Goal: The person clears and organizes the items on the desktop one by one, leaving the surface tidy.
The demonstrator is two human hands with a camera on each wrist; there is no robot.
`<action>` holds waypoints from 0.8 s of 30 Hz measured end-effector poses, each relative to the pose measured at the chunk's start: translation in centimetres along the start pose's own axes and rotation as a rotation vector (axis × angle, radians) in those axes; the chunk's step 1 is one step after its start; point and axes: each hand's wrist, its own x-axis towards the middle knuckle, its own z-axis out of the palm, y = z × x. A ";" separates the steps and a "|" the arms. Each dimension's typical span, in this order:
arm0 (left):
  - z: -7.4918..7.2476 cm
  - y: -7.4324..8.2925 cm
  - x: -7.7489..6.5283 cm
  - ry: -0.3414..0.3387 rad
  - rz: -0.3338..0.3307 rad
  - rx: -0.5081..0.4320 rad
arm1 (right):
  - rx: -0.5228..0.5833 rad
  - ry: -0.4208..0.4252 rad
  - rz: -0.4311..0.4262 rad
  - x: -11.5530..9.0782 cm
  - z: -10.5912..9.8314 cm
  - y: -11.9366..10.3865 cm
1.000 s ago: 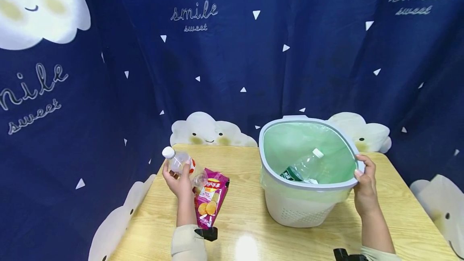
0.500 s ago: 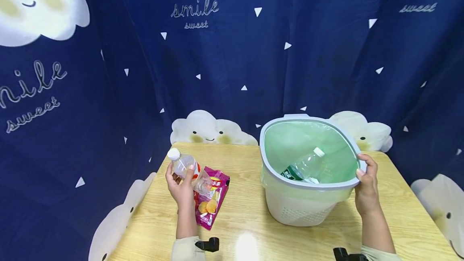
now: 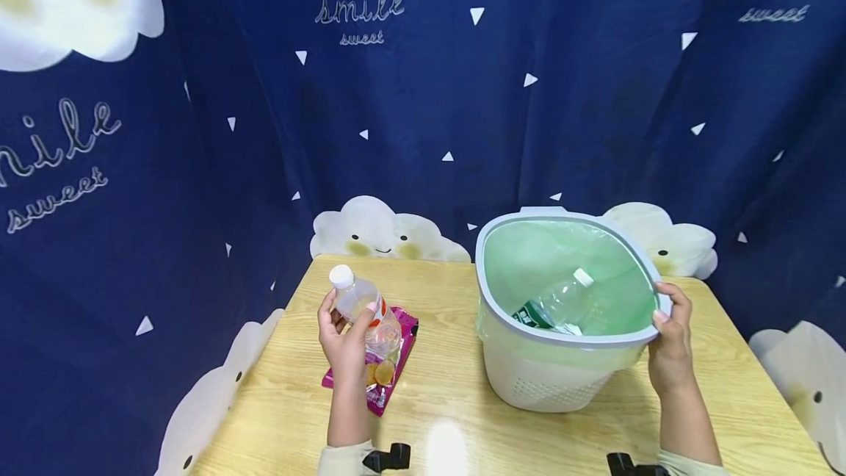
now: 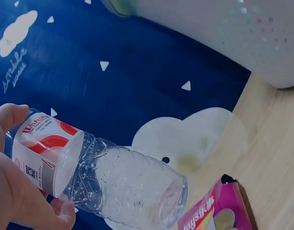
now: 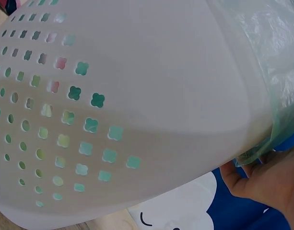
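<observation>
My left hand grips a clear plastic bottle with a white cap and a red-and-white label. The bottle tilts, cap end up and to the left, over a purple chip bag, which it partly covers in the head view. My right hand holds the right side of the grey rim of a white trash bin, thumb inside the rim. A green liner covers the bin's inside. Another clear bottle with a green label lies in it. In the right wrist view, the right fingers curl under the liner's edge.
The bin stands on the right half of a light wooden table. A dark blue curtain with clouds and white triangles hangs right behind and beside the table.
My left hand has moved to the right with the bottle, and the bottle has tilted more upright. The chip bag has shifted slightly in view. My right hand stays on the bin's rim.
</observation>
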 end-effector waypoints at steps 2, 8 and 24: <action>0.1 0.3 -0.1 -0.010 -0.006 0.001 | 0.007 -0.003 -0.003 0.0 0.0 0.1; 0.2 1.2 -0.4 -0.017 -0.011 0.001 | 0.020 0.005 -0.005 0.0 0.0 0.1; 2.6 4.1 -2.0 -0.171 0.002 -0.141 | 0.026 0.007 0.000 0.0 0.1 0.0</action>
